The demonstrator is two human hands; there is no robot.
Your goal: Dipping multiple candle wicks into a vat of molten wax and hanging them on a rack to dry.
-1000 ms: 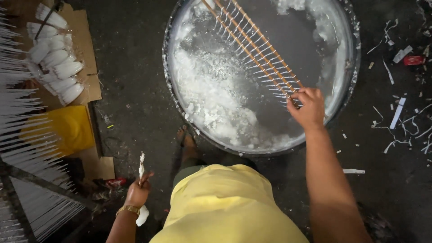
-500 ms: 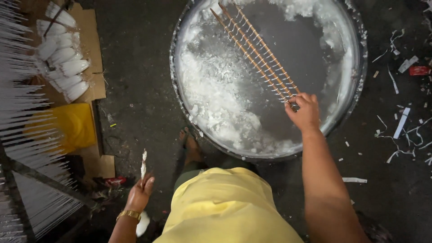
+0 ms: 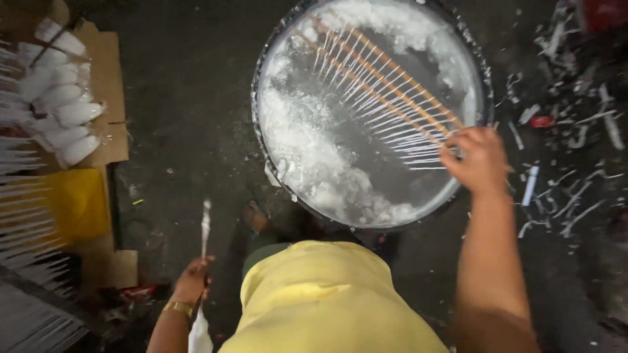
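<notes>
Racks of thin white sticks [image 3: 26,216] fill the far left edge, with white moulded pieces [image 3: 62,111] lying on cardboard [image 3: 108,85] above a yellow sheet [image 3: 78,202]. Lower down, the left hand [image 3: 191,282] has its fingers wrapped around a white-coated stick [image 3: 205,229] that points up over the dark floor [image 3: 183,131]. Further right, the right hand [image 3: 481,160] has its fingers clamped on the end of a wooden frame of thin rods [image 3: 379,91], held over the round basin [image 3: 261,150] of whitish liquid with white crust. Pale scraps [image 3: 575,202] litter the far right.
</notes>
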